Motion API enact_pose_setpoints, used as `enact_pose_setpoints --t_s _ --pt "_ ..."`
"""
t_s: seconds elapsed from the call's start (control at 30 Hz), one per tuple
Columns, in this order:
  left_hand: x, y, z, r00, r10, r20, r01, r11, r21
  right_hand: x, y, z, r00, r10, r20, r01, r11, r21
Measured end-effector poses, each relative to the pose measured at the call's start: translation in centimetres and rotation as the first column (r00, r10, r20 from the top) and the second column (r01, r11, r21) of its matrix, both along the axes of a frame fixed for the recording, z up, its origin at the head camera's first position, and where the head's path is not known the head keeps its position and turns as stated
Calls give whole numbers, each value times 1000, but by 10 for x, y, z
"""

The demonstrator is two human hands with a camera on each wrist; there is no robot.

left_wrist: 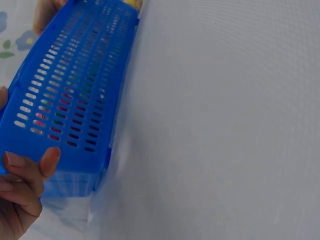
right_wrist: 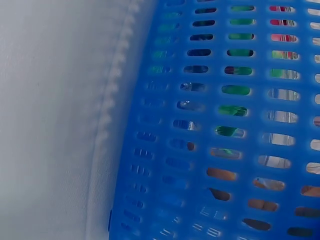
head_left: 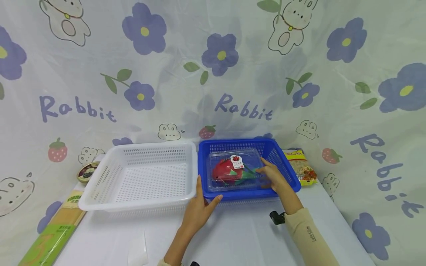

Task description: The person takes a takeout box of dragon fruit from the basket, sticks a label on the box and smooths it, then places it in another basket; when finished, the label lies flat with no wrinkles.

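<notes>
A clear plastic box (head_left: 247, 155) with a white label and a red, green-tipped fruit like a dragon fruit (head_left: 223, 170) lies within the blue basket (head_left: 233, 195). My right hand (head_left: 274, 177) reaches over the basket's right side and pinches the right end of the box. Through the holes in the right wrist view, parts of the fruit (right_wrist: 235, 90) show, but the grip is largely hidden. At the front left corner, my left hand (head_left: 197, 212) holds the blue basket, thumb in front and index finger along the left side. Its curled fingers (left_wrist: 22, 172) also appear in the left wrist view.
To the left stands a white basket (head_left: 149, 184), close against the blue one. A yellow food packet (head_left: 299, 168) lies at the right. At the left are a round container (head_left: 87, 172) and a long green-and-yellow packet (head_left: 54, 232). A printed curtain (head_left: 186, 96) hangs behind.
</notes>
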State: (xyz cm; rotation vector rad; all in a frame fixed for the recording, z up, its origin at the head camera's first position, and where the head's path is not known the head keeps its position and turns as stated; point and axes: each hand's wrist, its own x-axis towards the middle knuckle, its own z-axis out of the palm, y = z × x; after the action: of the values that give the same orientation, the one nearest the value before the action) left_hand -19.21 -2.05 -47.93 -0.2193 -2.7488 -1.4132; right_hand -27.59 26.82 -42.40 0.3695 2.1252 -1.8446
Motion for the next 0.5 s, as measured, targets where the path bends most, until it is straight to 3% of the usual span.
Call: enact_pose_setpoints --t_s 0.33,0.5 --pt "-4 -1 2 1000 -17 17 18 1000 -9 -4 2 0 1000 13 -24 -11 996 88" --pt "-4 -4 6 999 -34 13 34 999 -1 -5 4 -5 995 29 -96 -9 978 208"
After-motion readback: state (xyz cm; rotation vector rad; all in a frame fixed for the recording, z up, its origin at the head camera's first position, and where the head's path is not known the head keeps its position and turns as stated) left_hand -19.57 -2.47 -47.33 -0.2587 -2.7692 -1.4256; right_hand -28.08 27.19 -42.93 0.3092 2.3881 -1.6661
